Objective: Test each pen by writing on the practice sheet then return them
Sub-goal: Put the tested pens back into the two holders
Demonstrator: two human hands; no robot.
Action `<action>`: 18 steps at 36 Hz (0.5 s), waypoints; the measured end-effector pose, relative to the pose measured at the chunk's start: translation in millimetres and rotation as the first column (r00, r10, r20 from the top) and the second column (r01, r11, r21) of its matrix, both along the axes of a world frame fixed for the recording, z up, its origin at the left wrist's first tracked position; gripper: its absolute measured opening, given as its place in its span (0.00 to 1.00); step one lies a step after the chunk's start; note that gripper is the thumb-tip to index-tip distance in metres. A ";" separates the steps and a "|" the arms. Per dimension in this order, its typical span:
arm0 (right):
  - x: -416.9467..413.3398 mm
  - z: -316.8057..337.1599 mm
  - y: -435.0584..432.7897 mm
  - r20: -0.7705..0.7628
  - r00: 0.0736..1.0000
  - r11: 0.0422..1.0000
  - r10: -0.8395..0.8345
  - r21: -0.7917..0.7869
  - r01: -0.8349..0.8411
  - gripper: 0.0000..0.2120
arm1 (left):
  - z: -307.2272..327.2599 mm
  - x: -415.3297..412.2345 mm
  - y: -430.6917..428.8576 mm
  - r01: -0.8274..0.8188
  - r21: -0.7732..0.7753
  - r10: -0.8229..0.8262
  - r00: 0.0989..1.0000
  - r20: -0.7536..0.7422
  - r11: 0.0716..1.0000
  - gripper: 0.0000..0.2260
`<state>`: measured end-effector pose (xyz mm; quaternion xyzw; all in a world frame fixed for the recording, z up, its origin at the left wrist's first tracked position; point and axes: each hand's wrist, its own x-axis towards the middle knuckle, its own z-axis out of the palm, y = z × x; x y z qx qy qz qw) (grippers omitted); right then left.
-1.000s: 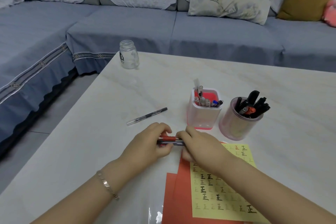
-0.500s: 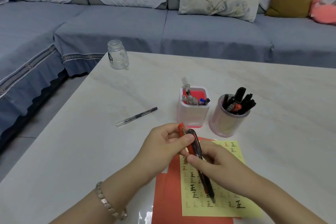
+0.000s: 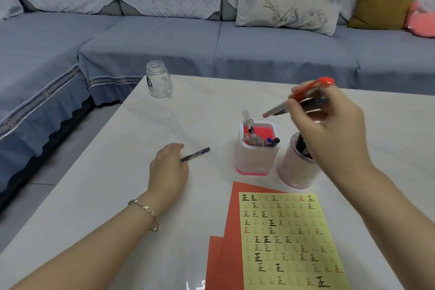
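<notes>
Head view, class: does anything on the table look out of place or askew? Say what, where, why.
A black pen lies loose on the table, left of the square holder, not stored; the left hand grips its end. The red sheets under the practice sheet sit fanned askew.

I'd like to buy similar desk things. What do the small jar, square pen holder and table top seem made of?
The small jar looks like clear glossy glass: the background shows through it, though clear plastic is possible. The square pen holder seems frosted translucent plastic, its pink liner and base glowing through. The table top looks like polished marble or marble-look slab: pale veining, glare.
</notes>
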<state>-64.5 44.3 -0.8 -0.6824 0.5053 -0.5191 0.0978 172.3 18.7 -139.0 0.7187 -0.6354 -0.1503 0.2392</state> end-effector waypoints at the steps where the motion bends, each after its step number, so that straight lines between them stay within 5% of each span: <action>1: 1.5 -5.4 -5.5 -0.029 0.999 0.998 -0.032 0.059 0.034 0.07 | -4.7 4.3 -2.4 -0.025 0.038 0.022 0.997 0.079 0.999 0.20; 5: 10.0 -31.3 -20.0 -0.196 0.980 0.956 -0.043 0.276 0.098 0.07 | -17.1 12.2 -5.4 -0.081 0.137 0.039 0.960 0.279 0.987 0.18; 12: 24.1 -52.6 -43.8 -0.330 0.939 0.898 -0.095 0.379 0.224 0.11 | -32.4 12.6 0.2 -0.055 0.127 0.000 0.919 0.395 0.990 0.09; 15: 26.3 -61.8 -54.6 -0.493 0.866 0.827 -0.088 0.449 0.339 0.11 | -31.5 10.5 9.2 -0.039 0.106 0.009 0.963 0.268 0.994 0.08; 18: 29.1 -55.7 -57.5 -0.470 0.881 0.789 -0.057 0.520 0.329 0.11 | -14.1 3.3 19.0 -0.045 0.068 0.052 0.994 -0.099 0.997 0.06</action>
